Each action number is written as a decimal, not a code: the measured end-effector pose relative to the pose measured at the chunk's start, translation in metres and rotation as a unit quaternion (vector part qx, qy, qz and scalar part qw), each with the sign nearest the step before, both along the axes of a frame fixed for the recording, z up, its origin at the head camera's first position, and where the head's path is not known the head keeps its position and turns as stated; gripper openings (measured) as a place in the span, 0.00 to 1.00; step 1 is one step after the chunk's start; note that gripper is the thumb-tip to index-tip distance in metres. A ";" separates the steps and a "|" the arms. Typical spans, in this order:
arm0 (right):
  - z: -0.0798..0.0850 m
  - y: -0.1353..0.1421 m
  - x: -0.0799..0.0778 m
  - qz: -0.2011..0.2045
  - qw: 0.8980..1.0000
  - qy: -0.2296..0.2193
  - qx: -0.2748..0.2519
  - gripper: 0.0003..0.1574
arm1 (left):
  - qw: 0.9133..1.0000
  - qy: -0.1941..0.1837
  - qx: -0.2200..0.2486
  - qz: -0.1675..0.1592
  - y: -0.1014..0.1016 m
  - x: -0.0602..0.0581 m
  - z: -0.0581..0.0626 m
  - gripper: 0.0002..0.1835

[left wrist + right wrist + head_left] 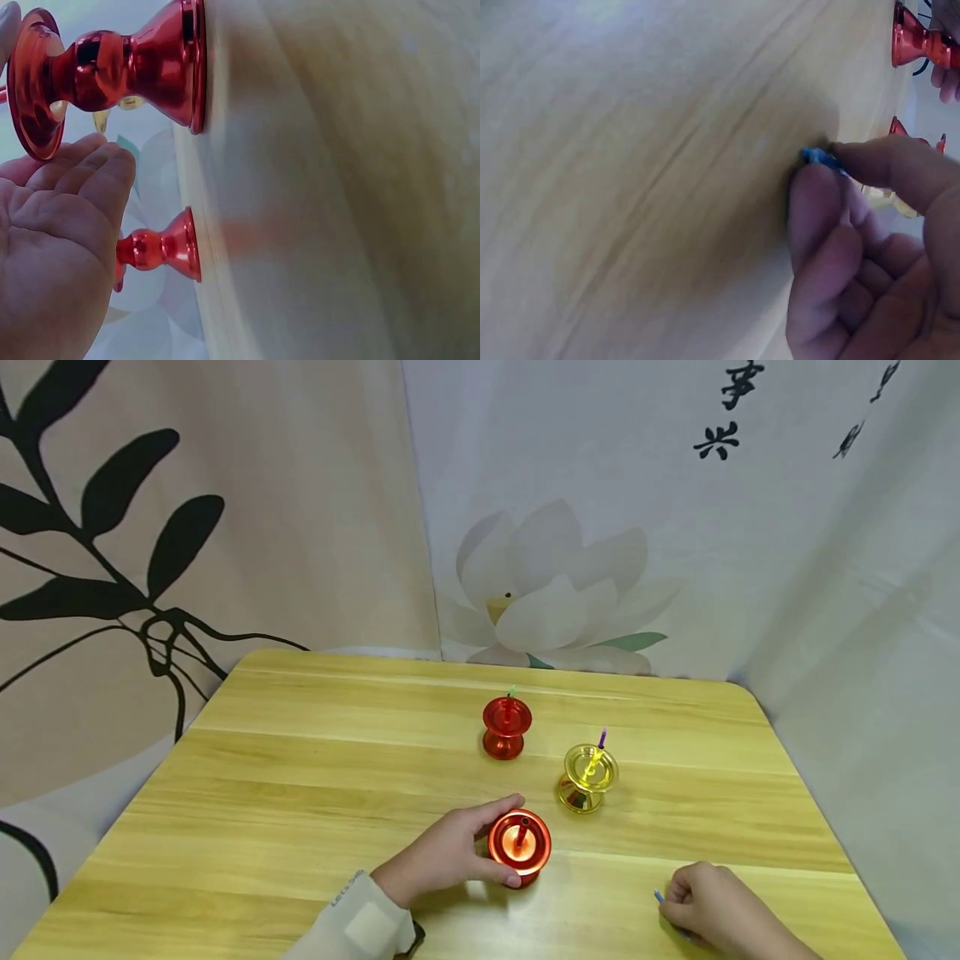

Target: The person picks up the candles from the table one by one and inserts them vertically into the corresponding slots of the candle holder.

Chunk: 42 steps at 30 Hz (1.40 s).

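Near the front middle of the table, a red candle holder stands upright, its centre tube bare. My left hand holds it from the left, thumb at the near side and fingers at the far side; the left wrist view shows the hand beside the dish rim. Off to the right, my right hand pinches a thin blue candle low over the wood. Its blue end pokes out between thumb and index finger in the right wrist view; the fingers hide most of it.
Farther back stands another red candle holder with a green candle in it. Right of that is a gold candle holder bearing a purple candle. The wooden table ends at printed curtains behind.
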State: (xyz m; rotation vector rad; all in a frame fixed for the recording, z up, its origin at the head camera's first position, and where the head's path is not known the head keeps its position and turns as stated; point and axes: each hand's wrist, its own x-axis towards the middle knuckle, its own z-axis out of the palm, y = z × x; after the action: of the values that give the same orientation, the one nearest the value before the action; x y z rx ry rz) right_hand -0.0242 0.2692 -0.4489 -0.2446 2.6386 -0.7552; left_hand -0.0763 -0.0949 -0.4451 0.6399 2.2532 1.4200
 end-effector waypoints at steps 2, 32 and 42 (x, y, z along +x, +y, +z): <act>0.000 -0.001 0.001 0.003 1.000 0.007 0.006 0.15 | 1.000 0.005 -0.002 -0.002 0.000 0.000 0.000 0.52; 0.027 -0.063 -0.007 -0.073 0.974 0.081 -0.201 0.05 | 1.000 0.005 0.001 -0.005 0.000 -0.001 -0.004 0.46; 0.040 -0.085 -0.012 -0.066 0.964 0.102 -0.238 0.03 | 1.000 -0.012 0.020 -0.005 0.000 -0.001 -0.004 0.46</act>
State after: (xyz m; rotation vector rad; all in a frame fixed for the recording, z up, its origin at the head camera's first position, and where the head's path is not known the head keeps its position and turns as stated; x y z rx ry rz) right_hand -0.0363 0.1846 -0.4093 -0.2897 2.6382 -1.4818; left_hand -0.0774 -0.0950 -0.4495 0.6413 2.2059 1.4634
